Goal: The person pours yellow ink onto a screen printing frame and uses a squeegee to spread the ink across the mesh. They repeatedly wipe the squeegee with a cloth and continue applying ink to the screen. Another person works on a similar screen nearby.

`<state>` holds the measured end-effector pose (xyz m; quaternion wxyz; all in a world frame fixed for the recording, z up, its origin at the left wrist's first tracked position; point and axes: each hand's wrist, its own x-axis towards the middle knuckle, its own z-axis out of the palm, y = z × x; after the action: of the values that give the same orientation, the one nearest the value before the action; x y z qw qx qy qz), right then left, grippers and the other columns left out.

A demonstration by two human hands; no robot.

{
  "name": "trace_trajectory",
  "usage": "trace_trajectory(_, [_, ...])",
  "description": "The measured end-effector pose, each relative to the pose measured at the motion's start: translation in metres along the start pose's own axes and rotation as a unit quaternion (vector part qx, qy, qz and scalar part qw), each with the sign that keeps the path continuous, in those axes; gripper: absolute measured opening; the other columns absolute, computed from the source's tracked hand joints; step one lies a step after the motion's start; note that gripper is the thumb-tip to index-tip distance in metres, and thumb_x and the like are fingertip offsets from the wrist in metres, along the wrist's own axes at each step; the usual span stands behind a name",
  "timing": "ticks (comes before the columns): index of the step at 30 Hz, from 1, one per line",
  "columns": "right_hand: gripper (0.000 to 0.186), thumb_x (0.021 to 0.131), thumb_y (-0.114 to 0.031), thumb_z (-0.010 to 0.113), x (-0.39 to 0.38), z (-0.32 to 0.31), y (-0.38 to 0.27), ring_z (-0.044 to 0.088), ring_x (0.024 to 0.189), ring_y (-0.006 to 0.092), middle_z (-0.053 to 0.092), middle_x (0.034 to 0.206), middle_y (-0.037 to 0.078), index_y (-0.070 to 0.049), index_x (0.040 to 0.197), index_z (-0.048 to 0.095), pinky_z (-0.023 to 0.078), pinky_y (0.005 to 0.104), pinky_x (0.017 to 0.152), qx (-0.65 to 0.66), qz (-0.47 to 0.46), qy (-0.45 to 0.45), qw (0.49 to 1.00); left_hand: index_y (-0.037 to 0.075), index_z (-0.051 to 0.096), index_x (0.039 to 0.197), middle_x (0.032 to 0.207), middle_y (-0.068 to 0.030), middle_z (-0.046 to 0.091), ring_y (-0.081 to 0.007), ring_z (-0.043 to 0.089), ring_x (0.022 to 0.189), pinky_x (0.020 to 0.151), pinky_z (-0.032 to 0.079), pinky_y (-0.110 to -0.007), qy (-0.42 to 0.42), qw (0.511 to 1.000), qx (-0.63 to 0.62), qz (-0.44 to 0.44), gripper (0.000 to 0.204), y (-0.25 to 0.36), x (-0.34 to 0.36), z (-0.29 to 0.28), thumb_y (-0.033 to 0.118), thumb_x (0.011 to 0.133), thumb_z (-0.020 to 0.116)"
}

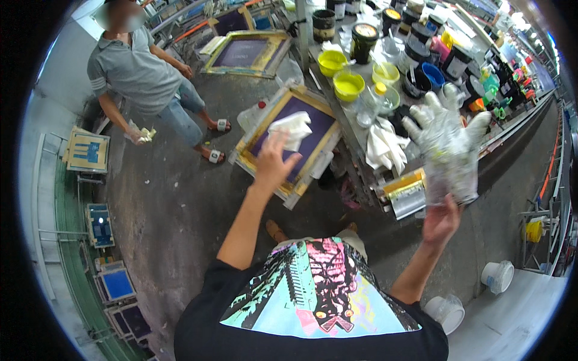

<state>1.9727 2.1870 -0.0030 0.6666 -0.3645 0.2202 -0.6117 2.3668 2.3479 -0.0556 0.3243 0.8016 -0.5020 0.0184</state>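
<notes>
My left hand [274,161] reaches forward with its thumb spread away from its fingers. Its slightly blurred fingertips overlap the lower edge of a crumpled white cloth [293,129]; I cannot tell whether they only touch it. Behind the cloth is a framed printing screen [324,120] with purple mesh and a yellowish border, tilted beside the table. My right hand [442,221] is pinched on the cuff of a clear plastic glove [448,153]. The glove stands puffed up above the hand, fingers spread, with yellow smears inside or on it.
The table at right carries yellow bowls [348,86], dark ink tubs [364,43], a clear bottle [368,107], another white cloth [386,144] and a metal-edged tool [404,194]. At left stands a person [141,72] holding something pale yellow. White buckets [444,313] sit lower right.
</notes>
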Motion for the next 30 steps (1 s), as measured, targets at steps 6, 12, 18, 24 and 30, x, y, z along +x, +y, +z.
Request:
trace_trajectory(6, [0.075, 0.097, -0.029, 0.051, -0.134, 0.137, 0.122, 0.038, 0.148, 0.0257, 0.038, 0.162, 0.013, -0.003, 0.162, 0.024, 0.030, 0.0425, 0.121, 0.074, 0.204, -0.135, 0.967, 0.006, 0.065, 0.110, 0.110, -0.0074, 0.063, -0.0210, 0.063, 0.102, 0.076, 0.054, -0.032, -0.122, 0.914, -0.364, 0.130, 0.043, 0.042, -0.049, -0.071, 0.027, 0.080, 0.089])
trace_trajectory(12, [0.061, 0.100, -0.026, 0.041, -0.188, 0.205, 0.191, 0.044, 0.140, 0.0234, 0.047, 0.152, 0.012, -0.001, 0.155, 0.033, 0.032, 0.0395, 0.117, 0.071, 0.227, -0.142, 0.961, 0.004, 0.066, 0.103, 0.098, -0.0124, 0.066, -0.0308, 0.067, 0.090, 0.075, 0.054, -0.039, -0.067, 0.942, -0.310, 0.113, 0.034, -0.028, -0.074, -0.088, 0.012, 0.074, 0.083])
trace_trajectory(18, [0.037, 0.104, -0.009, 0.048, -0.194, 0.255, 0.248, 0.069, 0.092, 0.0174, 0.070, 0.115, 0.006, 0.003, 0.138, 0.056, 0.056, 0.0292, 0.081, -0.027, 0.272, -0.051, 0.961, 0.005, 0.068, 0.095, 0.089, -0.0117, 0.069, -0.0325, 0.068, 0.083, 0.077, 0.055, -0.041, -0.054, 0.943, -0.293, 0.146, 0.025, -0.071, -0.085, -0.120, 0.007, 0.073, 0.079])
trace_trajectory(24, [0.041, 0.106, -0.027, 0.049, -0.185, 0.271, 0.299, 0.069, 0.111, 0.0242, 0.068, 0.127, 0.011, -0.002, 0.139, 0.058, 0.057, 0.0391, 0.095, 0.006, 0.408, 0.037, 0.912, 0.008, 0.068, 0.097, 0.091, -0.0069, 0.067, -0.0282, 0.065, 0.082, 0.077, 0.054, -0.041, -0.027, 0.967, -0.212, 0.140, 0.026, -0.104, -0.085, -0.123, 0.009, 0.073, 0.076])
trace_trajectory(30, [0.053, 0.107, -0.047, 0.043, -0.145, 0.254, 0.381, 0.058, 0.126, 0.0326, 0.056, 0.144, 0.014, -0.014, 0.149, 0.048, 0.051, 0.0519, 0.103, 0.113, 0.457, -0.197, 0.860, 0.005, 0.070, 0.097, 0.094, -0.0083, 0.068, -0.0297, 0.066, 0.088, 0.081, 0.056, -0.041, -0.072, 0.970, -0.193, 0.133, 0.024, -0.134, -0.048, -0.129, 0.005, 0.073, 0.075])
